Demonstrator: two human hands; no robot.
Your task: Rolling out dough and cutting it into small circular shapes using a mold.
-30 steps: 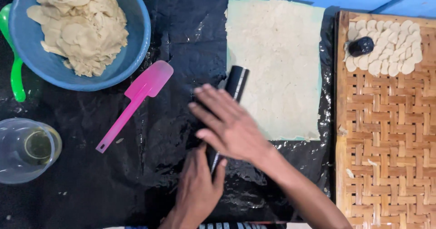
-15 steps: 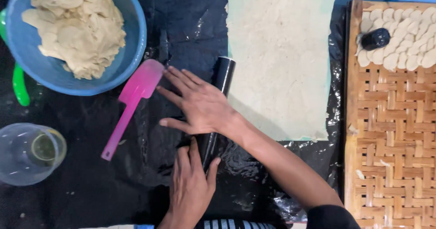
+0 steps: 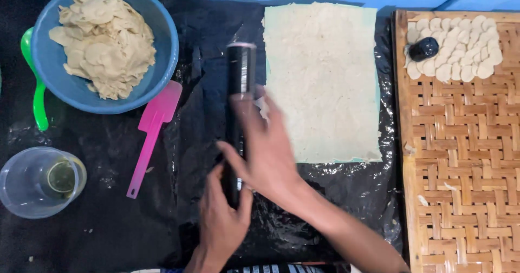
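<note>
Your left hand (image 3: 219, 224) & right hand (image 3: 271, 154) lie flat, fingers pressed together, on the black rolling pin (image 3: 240, 72), which sits on the bench at the left edge of the dough sheet (image 3: 322, 83). Step looks like rolling; next calls for even pressure across the sheet.

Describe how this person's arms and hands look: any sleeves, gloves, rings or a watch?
Both hands are bare: no gloves on the left hand or the right hand. No ring or watch shows on either. The right forearm is uncovered as far as the frame shows, with no sleeve in sight. The right hand is motion-blurred, so fine detail on its fingers is hard to make out.
</note>
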